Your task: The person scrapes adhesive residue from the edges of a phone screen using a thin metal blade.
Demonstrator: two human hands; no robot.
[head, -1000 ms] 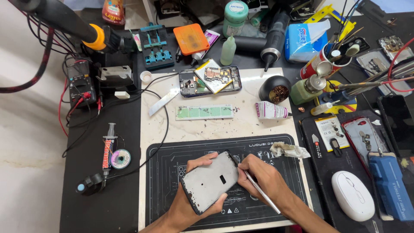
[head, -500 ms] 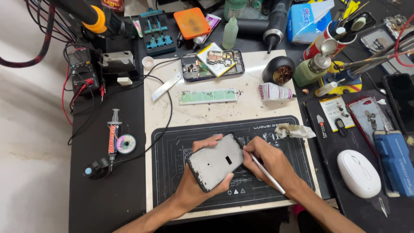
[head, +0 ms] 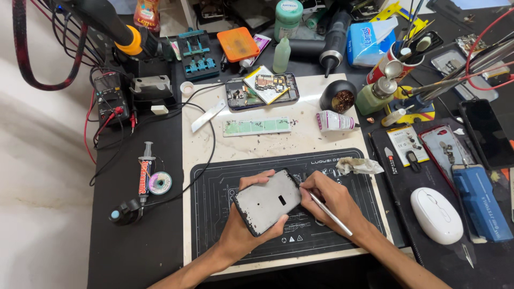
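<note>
Head view shows the left hand (head: 243,227) holding a grey phone frame (head: 269,202) tilted above the black work mat (head: 214,214), near the front edge of the desk (head: 267,142); its fingers are curled around the frame's edges. The right hand (head: 333,200) has its fingers pressed together, pinching a thin metal tool (head: 331,215) whose tip touches the right edge of the frame. A white mouse (head: 436,215) lies well apart, toward the right edge.

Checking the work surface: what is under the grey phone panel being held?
The left hand cradles the grey phone panel from below, over the black work mat. The mat's markings beneath are covered, and so is the palm.
</note>
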